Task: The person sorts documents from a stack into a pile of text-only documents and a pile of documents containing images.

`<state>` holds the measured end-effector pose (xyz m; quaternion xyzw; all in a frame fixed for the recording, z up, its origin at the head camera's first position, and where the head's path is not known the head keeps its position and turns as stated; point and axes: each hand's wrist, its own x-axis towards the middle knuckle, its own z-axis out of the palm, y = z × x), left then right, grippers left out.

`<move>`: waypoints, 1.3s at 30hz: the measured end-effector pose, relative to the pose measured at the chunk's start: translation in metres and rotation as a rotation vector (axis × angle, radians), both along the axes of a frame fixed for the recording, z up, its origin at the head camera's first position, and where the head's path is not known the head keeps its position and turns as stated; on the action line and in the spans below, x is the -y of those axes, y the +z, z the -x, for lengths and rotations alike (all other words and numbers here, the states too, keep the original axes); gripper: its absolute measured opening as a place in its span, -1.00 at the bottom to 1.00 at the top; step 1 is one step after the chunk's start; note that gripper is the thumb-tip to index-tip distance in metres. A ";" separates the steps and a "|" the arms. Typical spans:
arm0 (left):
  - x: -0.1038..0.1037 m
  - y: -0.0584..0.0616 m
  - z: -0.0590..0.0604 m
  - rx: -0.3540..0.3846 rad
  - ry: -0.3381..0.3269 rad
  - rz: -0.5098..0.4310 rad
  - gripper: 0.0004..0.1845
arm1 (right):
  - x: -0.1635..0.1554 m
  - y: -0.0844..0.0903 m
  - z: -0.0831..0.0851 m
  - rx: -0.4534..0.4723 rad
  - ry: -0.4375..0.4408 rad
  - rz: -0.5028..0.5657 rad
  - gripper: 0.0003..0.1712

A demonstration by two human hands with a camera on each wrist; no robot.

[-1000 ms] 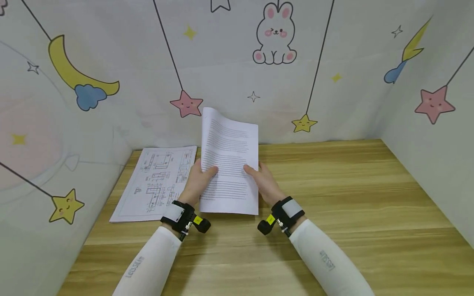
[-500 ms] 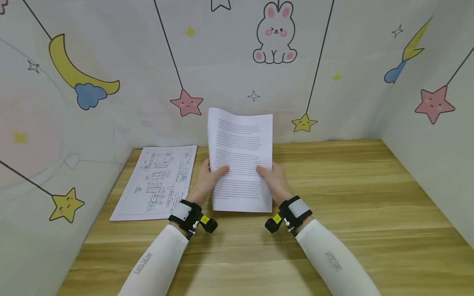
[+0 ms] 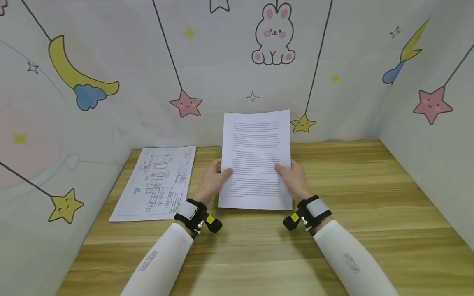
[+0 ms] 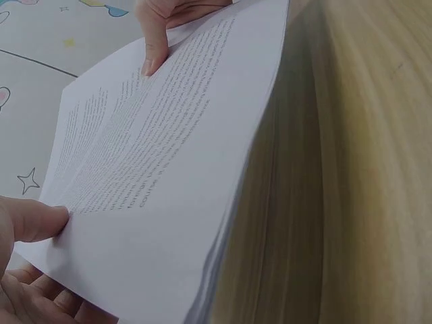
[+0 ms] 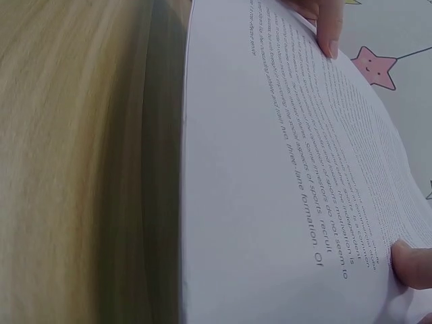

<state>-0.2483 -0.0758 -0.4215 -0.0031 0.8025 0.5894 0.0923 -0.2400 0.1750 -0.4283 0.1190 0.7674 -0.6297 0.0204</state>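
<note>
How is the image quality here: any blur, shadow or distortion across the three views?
Head view: evenly lit and sharp, the printed sheets legible as lines, wide-angle bending at the walls, soft shadows under both forearms. Left wrist view: the near paper edge and the table are soft. Right wrist view: text near the thumb is readable, the wood is blurred, and a dark shadow runs beside the paper edge.

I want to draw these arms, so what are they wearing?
Both arms wear long white sleeves with small grey lettering on the forearm. The left sleeve and right sleeve end at black wrist straps with a grey band. Each strap, left and right, carries a small black camera with a yellow tag. The hands are bare.
</note>
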 end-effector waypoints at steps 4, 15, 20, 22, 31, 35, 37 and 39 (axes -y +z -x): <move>-0.009 -0.001 0.002 0.001 -0.033 -0.044 -0.53 | -0.012 -0.001 0.000 -0.022 0.003 -0.030 -0.53; -0.034 -0.013 0.008 -0.031 -0.105 -0.028 -0.59 | -0.040 0.003 -0.002 0.006 0.015 -0.114 -0.46; -0.052 -0.012 0.010 -0.049 -0.126 0.004 -0.59 | -0.055 0.005 -0.001 0.030 -0.010 -0.133 -0.45; -0.058 -0.012 0.011 -0.055 -0.135 0.016 -0.59 | -0.060 0.006 -0.001 0.045 -0.017 -0.138 -0.45; -0.078 -0.009 0.011 -0.075 -0.180 0.059 -0.61 | -0.081 0.005 0.000 0.037 -0.025 -0.162 -0.42; -0.088 -0.010 0.012 -0.085 -0.208 0.082 -0.58 | -0.093 0.006 -0.001 0.047 -0.006 -0.208 -0.43; -0.094 -0.012 0.012 -0.082 -0.218 0.087 -0.55 | -0.098 0.007 -0.002 0.053 0.002 -0.227 -0.44; -0.100 -0.015 0.012 -0.082 -0.226 0.102 -0.53 | -0.103 0.006 -0.003 0.065 0.002 -0.238 -0.43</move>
